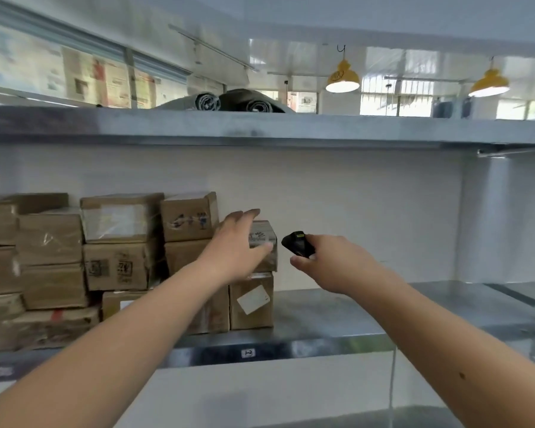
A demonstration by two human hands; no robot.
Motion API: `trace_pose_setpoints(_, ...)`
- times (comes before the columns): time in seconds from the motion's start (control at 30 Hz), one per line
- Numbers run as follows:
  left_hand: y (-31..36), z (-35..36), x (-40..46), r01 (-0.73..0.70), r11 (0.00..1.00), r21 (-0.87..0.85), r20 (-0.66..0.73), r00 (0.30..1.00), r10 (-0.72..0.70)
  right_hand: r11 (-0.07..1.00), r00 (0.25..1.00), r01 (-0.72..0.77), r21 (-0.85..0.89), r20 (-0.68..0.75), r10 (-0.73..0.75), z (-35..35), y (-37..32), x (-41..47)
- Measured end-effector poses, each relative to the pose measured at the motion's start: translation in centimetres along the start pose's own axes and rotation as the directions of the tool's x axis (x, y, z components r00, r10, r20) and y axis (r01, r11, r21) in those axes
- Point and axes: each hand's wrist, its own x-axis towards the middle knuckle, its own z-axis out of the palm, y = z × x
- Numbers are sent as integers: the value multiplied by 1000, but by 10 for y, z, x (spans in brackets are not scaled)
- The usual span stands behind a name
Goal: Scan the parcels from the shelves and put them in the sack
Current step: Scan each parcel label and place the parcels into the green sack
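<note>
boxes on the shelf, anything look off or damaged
Nothing stands out. The boxes sit stacked at the left of the shelf, a bit unevenly, none visibly crushed. The left hand reaches for the top right one; the right hand holds the scanner.

Grey metal shelving (322, 131) against a white wall (352, 217); yellow pendant lamps (342, 77) beyond

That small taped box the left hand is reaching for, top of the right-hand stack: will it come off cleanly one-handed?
Probably. The small box looks like stiff cardboard, so it should keep its shape. Its glossy tape wrap may be slippery under the left hand. Nothing lies on it, so lifting it likely won't disturb the box below.
</note>
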Motion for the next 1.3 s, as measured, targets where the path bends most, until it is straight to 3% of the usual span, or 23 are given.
trace_pose_setpoints(0.17, 0, 7, 37, 228, 940, -255, 77, 974, -215, 1000, 999, -21, -8, 42, 21, 8, 6, 29)
trace_pose_setpoints(0.3, -5, 15, 46, 367, 769, -524, 153, 929, -338, 999, 998, -16, -37, 55, 18, 11, 6, 42)
trace_pose_setpoints(0.4, -10, 22, 47, 438, 644, -627, 213, 892, -399, 998, 997, -5, -57, 73, 9, 15, 8, 46)
trace_pose_setpoints(0.5, -14, 30, 48, 458, 550, -698, 237, 873, -427, 999, 995, -6, -44, 104, 11, 21, 9, 46)
trace_pose_setpoints(0.57, -10, 31, 46, 436, 543, -718, 224, 883, -413, 1000, 995, -14, -4, 96, 15, 23, 10, 44)
trace_pose_setpoints(0.63, -6, 28, 42, 371, 542, -754, 191, 913, -360, 1000, 998, -7, 31, 65, 5, 21, 12, 40)
trace_pose_setpoints(0.73, -5, 23, 33, 290, 450, -844, 196, 950, -245, 996, 1000, 5, 84, 20, -7, 14, 22, 30)
trace_pose_setpoints(0.77, -6, 24, 30, 253, 462, -850, 181, 964, -195, 995, 1000, 4, 99, 9, -5, 12, 27, 27)
trace_pose_setpoints(0.9, -5, 30, 21, 77, 689, -720, 147, 988, 43, 995, 1000, -2, 97, 2, 1, 3, 42, 20)
trace_pose_setpoints(1.0, 2, 31, 16, -22, 843, -538, 77, 994, 75, 994, 1000, 2, 105, 14, -4, -1, 48, 15)
trace_pose_setpoints(1.17, 0, 39, 14, -168, 894, -414, -47, 985, 164, 993, 1000, -1, 121, 21, -2, 0, 53, 7)
trace_pose_setpoints(1.3, -8, 43, 17, -177, 900, -399, -45, 984, 174, 992, 1000, -8, 123, 22, 5, -2, 52, 4)
